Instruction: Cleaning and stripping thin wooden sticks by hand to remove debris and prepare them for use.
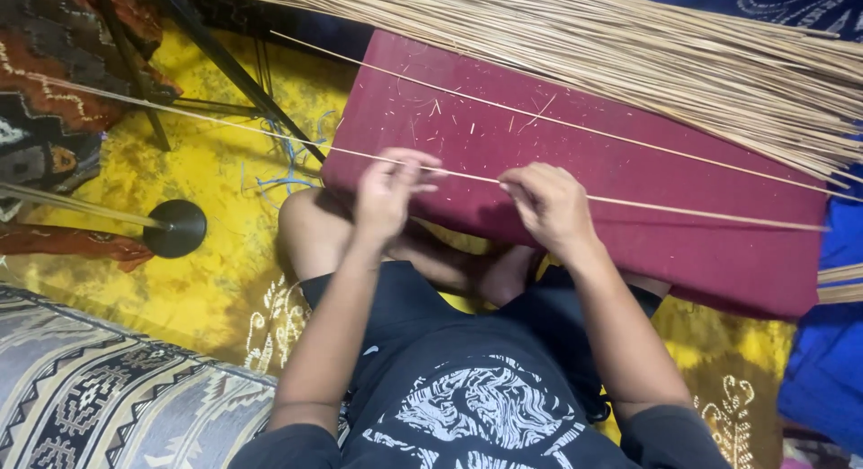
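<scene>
Pale reed stick [467, 175] runs left-right, tip right, both hands' grips, left hand [387, 195], right hand [548, 204], pinched on it.

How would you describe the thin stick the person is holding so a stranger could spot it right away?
Start at the maroon cushion on the person's lap. One thin pale stick runs across its near part, pinched by the left hand and right hand. The other loose stick lies farther up, untouched, below the big bundle of sticks.

A long, thin, pale reed stick [467, 175] — near-horizontal; pinched over the maroon cushion [629, 163].
</scene>
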